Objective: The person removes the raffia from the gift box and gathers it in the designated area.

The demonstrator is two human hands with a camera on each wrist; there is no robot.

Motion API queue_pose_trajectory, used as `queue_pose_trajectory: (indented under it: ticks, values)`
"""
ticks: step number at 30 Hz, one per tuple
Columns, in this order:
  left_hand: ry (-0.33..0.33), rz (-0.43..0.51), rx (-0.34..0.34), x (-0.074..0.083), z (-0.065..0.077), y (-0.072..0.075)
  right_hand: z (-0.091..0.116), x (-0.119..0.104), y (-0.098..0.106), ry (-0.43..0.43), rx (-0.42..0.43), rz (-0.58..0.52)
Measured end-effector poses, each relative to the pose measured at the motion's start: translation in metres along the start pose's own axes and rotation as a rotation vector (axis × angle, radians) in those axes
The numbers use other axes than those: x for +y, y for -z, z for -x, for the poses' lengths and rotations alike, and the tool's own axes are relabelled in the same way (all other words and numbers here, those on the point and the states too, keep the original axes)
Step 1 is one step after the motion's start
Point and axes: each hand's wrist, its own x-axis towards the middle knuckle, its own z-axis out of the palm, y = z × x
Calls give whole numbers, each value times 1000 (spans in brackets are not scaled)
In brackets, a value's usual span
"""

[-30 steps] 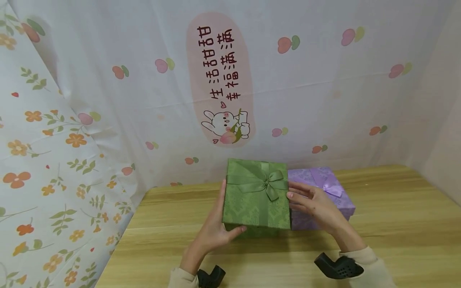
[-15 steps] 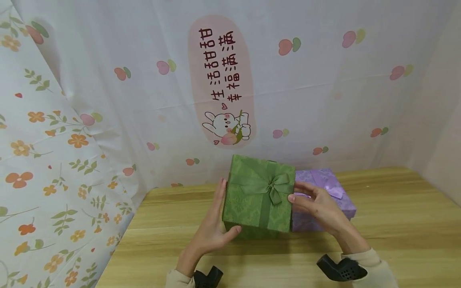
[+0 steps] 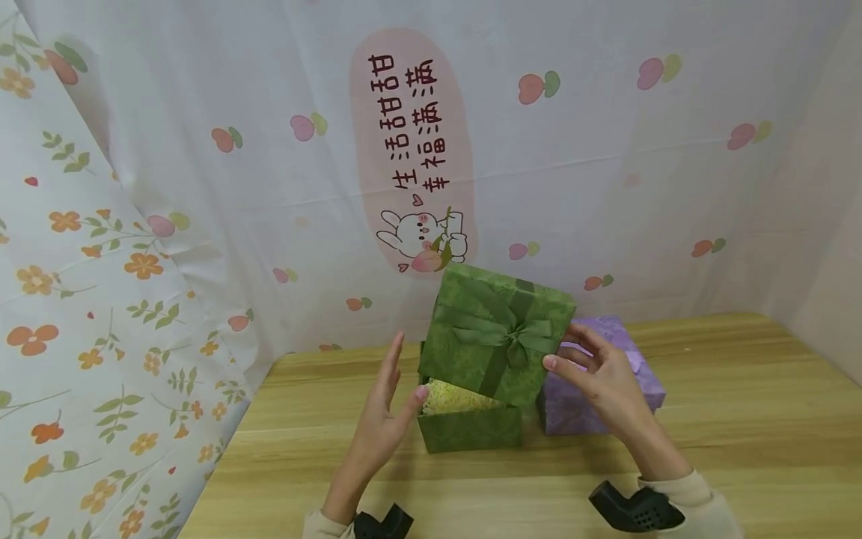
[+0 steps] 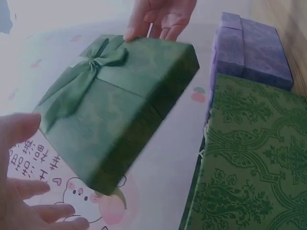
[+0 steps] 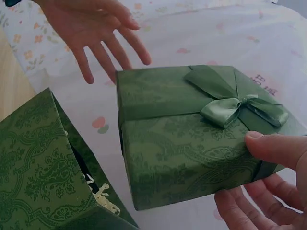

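Observation:
My right hand [image 3: 602,382] pinches the right edge of a green gift box lid [image 3: 471,329], thumb on top and fingers below. A green ribbon bow [image 5: 240,108] sits on the lid, which hangs tilted above its base. Below it stands the green box base [image 3: 471,432] on the table, with pale yellow shredded filler [image 3: 458,397] showing through the gap. To the left of the base, my left hand [image 3: 380,423] is spread with straight fingers, holding nothing. In the left wrist view its fingers [image 4: 57,211] are apart from the lid.
A purple gift box [image 3: 579,404] with a lilac bow stands right of the green base, partly behind my right hand. The wooden table [image 3: 741,419] backs onto a printed white cloth [image 3: 572,187]. A floral cloth [image 3: 101,337] hangs along the left side.
The green lid has come up off its base, tilting and moving up and right in my right hand. My left hand has let go of it. The yellow filler now shows.

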Motion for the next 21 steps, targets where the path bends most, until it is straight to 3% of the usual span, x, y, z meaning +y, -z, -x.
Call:
queue_pose_trajectory:
  ticks: [9,16,21]
  values:
    - [73,179,-11,5,0,3,3,1,-6,134,36,-31]
    - [104,241,-21,7,0,8,1,4,-12,259,24,149]
    - [178,252,-36,9,2,12,2,5,-17,295,-21,187]
